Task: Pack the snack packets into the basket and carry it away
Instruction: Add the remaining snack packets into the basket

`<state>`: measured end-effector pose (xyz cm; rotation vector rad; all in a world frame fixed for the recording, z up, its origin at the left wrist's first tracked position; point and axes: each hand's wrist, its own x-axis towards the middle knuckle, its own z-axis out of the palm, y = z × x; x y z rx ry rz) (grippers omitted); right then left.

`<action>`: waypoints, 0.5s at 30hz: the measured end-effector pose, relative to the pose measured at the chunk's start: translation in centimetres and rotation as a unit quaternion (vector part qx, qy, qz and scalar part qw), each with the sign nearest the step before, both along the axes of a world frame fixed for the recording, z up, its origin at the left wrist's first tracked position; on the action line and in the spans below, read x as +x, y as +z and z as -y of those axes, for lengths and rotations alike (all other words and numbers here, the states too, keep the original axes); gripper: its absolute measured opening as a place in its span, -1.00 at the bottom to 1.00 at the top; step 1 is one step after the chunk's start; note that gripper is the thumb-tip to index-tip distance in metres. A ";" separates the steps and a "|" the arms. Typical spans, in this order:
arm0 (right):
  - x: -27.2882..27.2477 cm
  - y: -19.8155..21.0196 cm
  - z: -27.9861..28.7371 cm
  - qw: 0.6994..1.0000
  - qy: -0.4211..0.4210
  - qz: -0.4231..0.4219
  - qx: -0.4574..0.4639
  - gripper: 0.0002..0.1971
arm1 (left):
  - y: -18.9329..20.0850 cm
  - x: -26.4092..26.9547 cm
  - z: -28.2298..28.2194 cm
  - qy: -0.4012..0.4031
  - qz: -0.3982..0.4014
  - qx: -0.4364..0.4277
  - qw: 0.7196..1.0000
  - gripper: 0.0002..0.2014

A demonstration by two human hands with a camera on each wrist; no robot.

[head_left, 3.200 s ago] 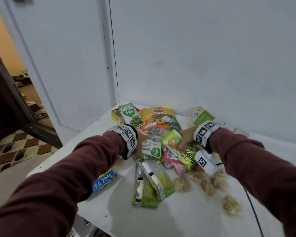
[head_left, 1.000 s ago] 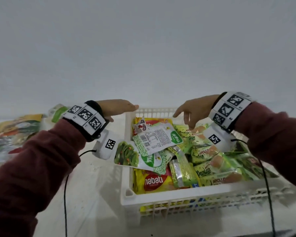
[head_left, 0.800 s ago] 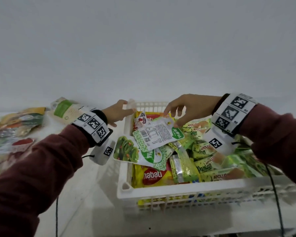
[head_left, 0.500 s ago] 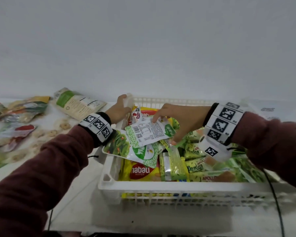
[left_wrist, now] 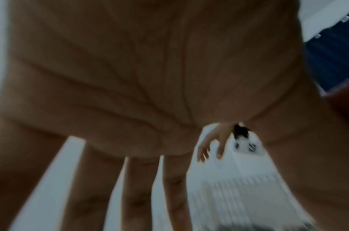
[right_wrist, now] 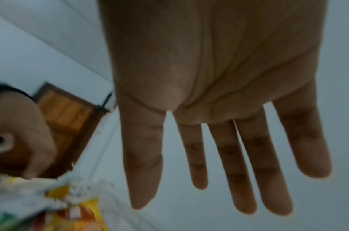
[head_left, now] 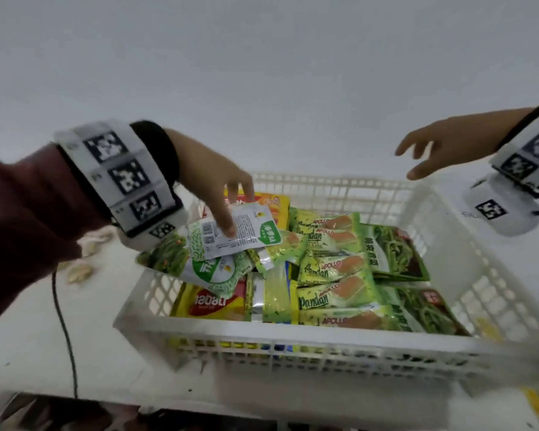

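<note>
A white slatted basket (head_left: 293, 334) stands on the table, filled with snack packets: green Pandan cake packets (head_left: 333, 272), a yellow Nabati packet (head_left: 212, 303) and dark green packets (head_left: 395, 253). On top at the left lies a white-and-green packet (head_left: 246, 234). My left hand (head_left: 218, 188) reaches down over the basket's far left, its straight fingers touching that packet. My right hand (head_left: 433, 150) hovers open above the far right corner, fingers spread, holding nothing. The left wrist view shows my left palm (left_wrist: 149, 78) with straight fingers. In the right wrist view the right hand (right_wrist: 209, 93) is spread flat.
The white table (head_left: 59, 353) carries a black cable (head_left: 66, 331) and loose snack pieces (head_left: 81, 272) left of the basket. A white wall stands close behind. A wooden door (right_wrist: 66, 112) shows in the right wrist view. The table's front edge lies just below the basket.
My right hand has let go of the white-and-green packet and moved up and to the right. My left hand has moved from the basket's left corner onto that packet.
</note>
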<state>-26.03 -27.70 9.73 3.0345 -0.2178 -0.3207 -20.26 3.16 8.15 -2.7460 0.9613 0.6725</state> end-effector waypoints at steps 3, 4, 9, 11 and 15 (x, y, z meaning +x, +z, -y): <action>-0.8 -2.2 3.8 0.995 -0.065 -0.049 -0.052 -0.40 | -3.4 -1.1 1.4 0.010 0.014 0.111 0.994 -0.14; -1.2 -3.1 4.6 0.993 -0.081 -0.060 -0.062 -0.37 | -4.1 -1.4 1.7 0.009 0.043 0.131 0.990 -0.13; -2.6 -7.6 6.4 0.993 -0.106 -0.048 -0.018 -0.25 | -4.1 -2.7 3.0 0.019 0.119 0.131 0.984 -0.36; -2.7 -8.8 6.8 0.995 -0.098 -0.014 -0.003 -0.28 | -2.8 -2.9 3.6 0.022 0.158 0.105 0.982 -0.61; -3.1 -10.4 6.9 0.994 -0.089 0.021 0.056 -0.43 | -0.1 -2.9 5.7 0.013 0.224 0.031 0.974 -0.78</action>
